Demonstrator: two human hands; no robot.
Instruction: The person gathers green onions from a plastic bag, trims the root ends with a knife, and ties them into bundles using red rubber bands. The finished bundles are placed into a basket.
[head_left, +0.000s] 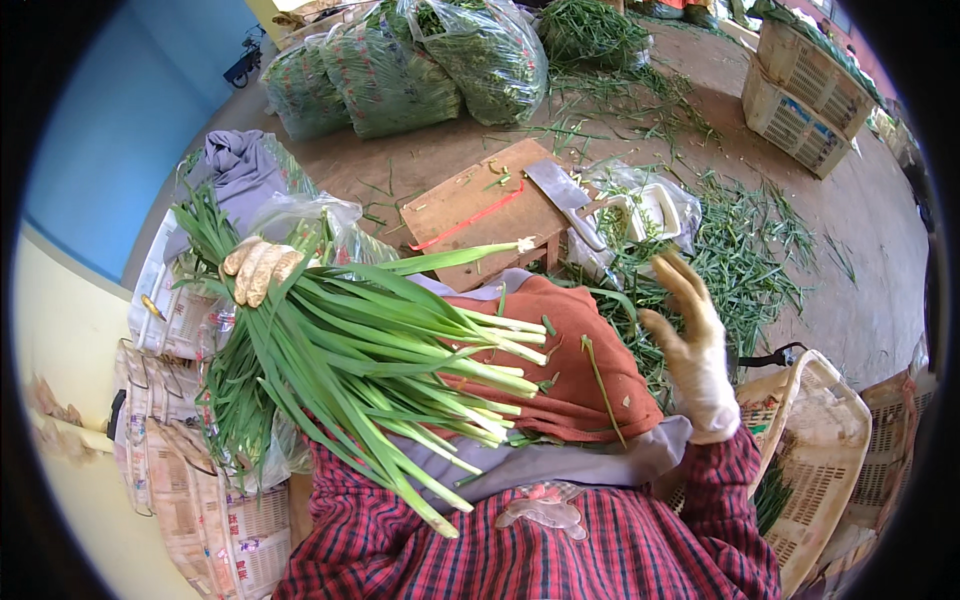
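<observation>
My left hand (262, 271), in a soiled pale glove, grips a bunch of long green leafy stalks, garlic greens by their look (375, 352), near the leaf ends. Their pale cut ends fan out to the right over the reddish-brown cloth (547, 360) on my lap. My right hand (690, 345), also gloved, is raised to the right of the lap with fingers apart and holds nothing. Ahead stands a low wooden board (480, 202) with a red strip (472, 219) and a cleaver (559, 187) on it. One stalk with a rooty end reaches over the board's near side.
Leaf scraps (750, 262) cover the floor at right, beside a white tray (656, 212) in plastic. Plastic crates stand at near right (817, 450), far right (810, 82) and near left (255, 540). Bagged greens (390, 82) lie ahead. A wall (120, 150) runs along the left.
</observation>
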